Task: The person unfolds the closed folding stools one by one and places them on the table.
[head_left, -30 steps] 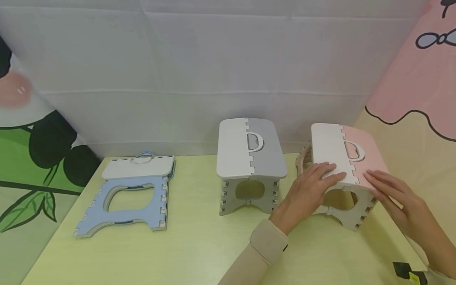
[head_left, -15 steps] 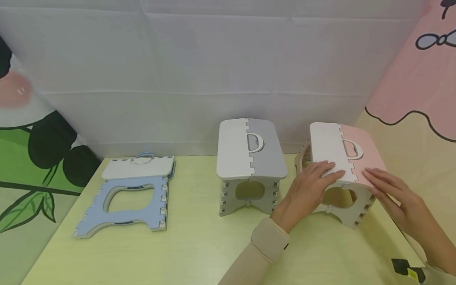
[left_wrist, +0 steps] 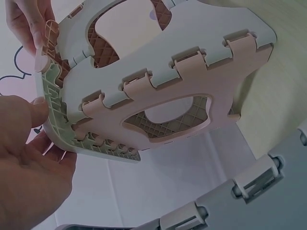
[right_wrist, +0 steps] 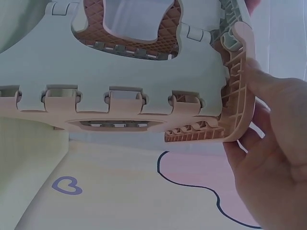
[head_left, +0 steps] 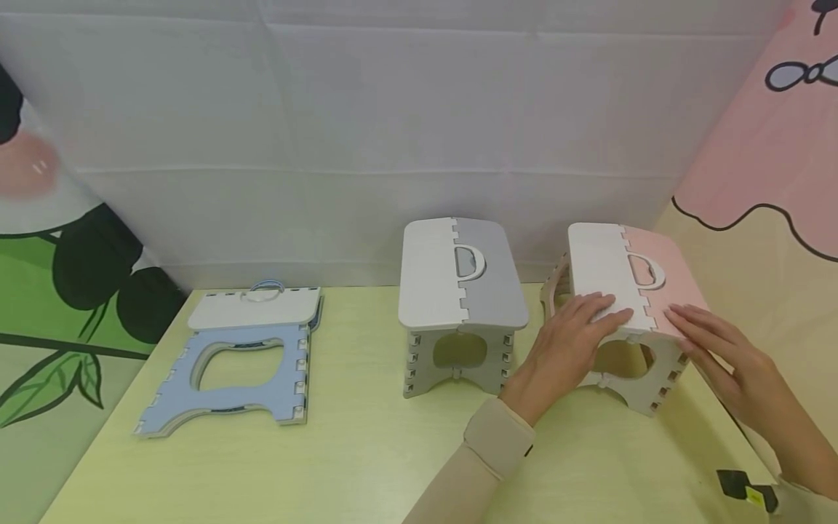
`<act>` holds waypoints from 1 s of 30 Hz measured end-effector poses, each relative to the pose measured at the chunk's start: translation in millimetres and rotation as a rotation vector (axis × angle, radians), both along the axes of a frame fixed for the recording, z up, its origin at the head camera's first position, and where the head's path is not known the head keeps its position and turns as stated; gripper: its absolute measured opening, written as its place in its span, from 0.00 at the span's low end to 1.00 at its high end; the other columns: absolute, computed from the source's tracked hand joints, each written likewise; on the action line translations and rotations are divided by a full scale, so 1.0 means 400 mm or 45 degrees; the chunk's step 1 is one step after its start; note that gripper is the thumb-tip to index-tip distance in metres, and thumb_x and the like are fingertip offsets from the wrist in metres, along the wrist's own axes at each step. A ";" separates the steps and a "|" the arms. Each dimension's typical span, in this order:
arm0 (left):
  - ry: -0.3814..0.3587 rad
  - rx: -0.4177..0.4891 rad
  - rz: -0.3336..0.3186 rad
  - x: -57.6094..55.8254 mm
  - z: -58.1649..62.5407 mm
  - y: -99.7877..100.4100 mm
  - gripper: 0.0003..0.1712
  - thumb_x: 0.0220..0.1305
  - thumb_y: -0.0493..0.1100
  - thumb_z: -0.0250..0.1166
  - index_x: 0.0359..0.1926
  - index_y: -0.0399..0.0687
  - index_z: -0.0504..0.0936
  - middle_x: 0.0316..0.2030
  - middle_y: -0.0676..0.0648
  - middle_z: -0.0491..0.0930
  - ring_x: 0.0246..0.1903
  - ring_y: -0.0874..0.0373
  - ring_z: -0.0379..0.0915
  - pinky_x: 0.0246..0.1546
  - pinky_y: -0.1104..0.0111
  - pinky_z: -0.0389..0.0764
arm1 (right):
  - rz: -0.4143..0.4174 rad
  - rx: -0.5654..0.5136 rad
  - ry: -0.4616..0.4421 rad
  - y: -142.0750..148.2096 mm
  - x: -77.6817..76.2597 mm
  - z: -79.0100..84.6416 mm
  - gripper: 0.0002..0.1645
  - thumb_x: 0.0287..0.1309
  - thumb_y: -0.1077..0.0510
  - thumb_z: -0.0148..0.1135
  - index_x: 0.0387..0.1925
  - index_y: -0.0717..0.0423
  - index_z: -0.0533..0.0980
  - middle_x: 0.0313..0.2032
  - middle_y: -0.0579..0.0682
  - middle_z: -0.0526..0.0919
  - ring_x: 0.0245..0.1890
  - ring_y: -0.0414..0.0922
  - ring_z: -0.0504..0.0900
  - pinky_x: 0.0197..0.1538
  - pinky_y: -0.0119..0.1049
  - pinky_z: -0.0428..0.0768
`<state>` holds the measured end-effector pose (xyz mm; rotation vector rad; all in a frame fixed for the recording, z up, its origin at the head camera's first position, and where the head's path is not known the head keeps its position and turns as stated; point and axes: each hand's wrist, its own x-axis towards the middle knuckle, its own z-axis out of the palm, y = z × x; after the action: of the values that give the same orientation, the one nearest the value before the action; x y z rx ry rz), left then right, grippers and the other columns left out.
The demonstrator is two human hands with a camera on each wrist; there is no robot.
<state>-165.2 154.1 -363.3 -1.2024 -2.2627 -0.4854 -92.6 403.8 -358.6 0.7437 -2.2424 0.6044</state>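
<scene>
A folding step stool [head_left: 661,251] with a white and pink top stands unfolded at the table's right. My left hand [head_left: 568,342] rests on the near part of its white half, fingers extended. In the left wrist view the left thumb [left_wrist: 39,111] touches the rim. On the pink half lie the straight fingers of my right hand [head_left: 740,356]; its thumb [right_wrist: 261,79] touches the front rim in the right wrist view. Left of it a white and grey folding stool [head_left: 452,276] stands unfolded. A blue and white folding stool [head_left: 225,393] lies flattened at the far left.
All the stools are on a pale yellow-green table [head_left: 353,451]. A light cloth backdrop [head_left: 327,145] hangs behind, with cartoon-printed panels on both sides. Near the right sleeve lies a small black item [head_left: 733,482] with a yellow part.
The pink stool has shifted slightly back and to the left, with both hands staying on its top. The grey and blue stools have not moved.
</scene>
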 end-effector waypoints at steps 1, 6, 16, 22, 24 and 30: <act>0.000 0.000 0.002 0.000 0.000 0.000 0.26 0.73 0.38 0.64 0.69 0.59 0.77 0.68 0.52 0.73 0.70 0.60 0.64 0.73 0.77 0.52 | 0.001 -0.001 -0.002 0.000 -0.001 -0.001 0.37 0.76 0.40 0.49 0.57 0.72 0.79 0.64 0.57 0.79 0.71 0.40 0.68 0.72 0.26 0.62; -0.022 -0.028 0.011 -0.002 -0.001 -0.002 0.27 0.73 0.40 0.65 0.70 0.60 0.76 0.69 0.53 0.72 0.71 0.61 0.62 0.73 0.77 0.51 | 0.017 -0.009 -0.011 0.000 -0.003 -0.002 0.37 0.76 0.40 0.49 0.58 0.72 0.78 0.64 0.58 0.78 0.72 0.41 0.68 0.72 0.26 0.62; -0.014 -0.061 0.017 -0.004 0.004 -0.008 0.27 0.74 0.40 0.64 0.71 0.59 0.75 0.69 0.53 0.71 0.71 0.60 0.62 0.74 0.76 0.49 | 0.008 -0.023 -0.010 -0.017 -0.002 0.009 0.37 0.76 0.40 0.50 0.57 0.72 0.79 0.64 0.56 0.79 0.71 0.39 0.69 0.70 0.24 0.63; 0.036 -0.025 0.003 -0.001 0.009 -0.005 0.20 0.76 0.43 0.61 0.66 0.56 0.78 0.64 0.53 0.76 0.67 0.60 0.66 0.73 0.75 0.53 | -0.036 -0.032 -0.038 -0.009 0.002 0.004 0.36 0.74 0.39 0.52 0.57 0.69 0.80 0.63 0.59 0.79 0.70 0.39 0.69 0.69 0.22 0.63; 0.052 -0.015 0.007 0.004 0.011 -0.004 0.18 0.78 0.45 0.58 0.65 0.56 0.79 0.62 0.53 0.77 0.65 0.61 0.68 0.72 0.76 0.56 | -0.055 -0.038 -0.047 -0.009 0.006 0.002 0.37 0.73 0.38 0.54 0.57 0.69 0.81 0.62 0.61 0.79 0.70 0.38 0.69 0.68 0.21 0.63; 0.079 0.028 0.036 0.017 0.016 -0.009 0.15 0.79 0.48 0.56 0.59 0.55 0.83 0.57 0.53 0.81 0.61 0.61 0.72 0.68 0.76 0.63 | -0.051 -0.079 -0.013 -0.024 0.015 0.007 0.40 0.69 0.34 0.57 0.54 0.69 0.82 0.57 0.64 0.81 0.64 0.33 0.74 0.64 0.19 0.68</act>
<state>-158.4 150.3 -357.0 -1.1568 -2.2131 -0.4547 -86.8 394.3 -356.0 0.6643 -2.2319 0.6564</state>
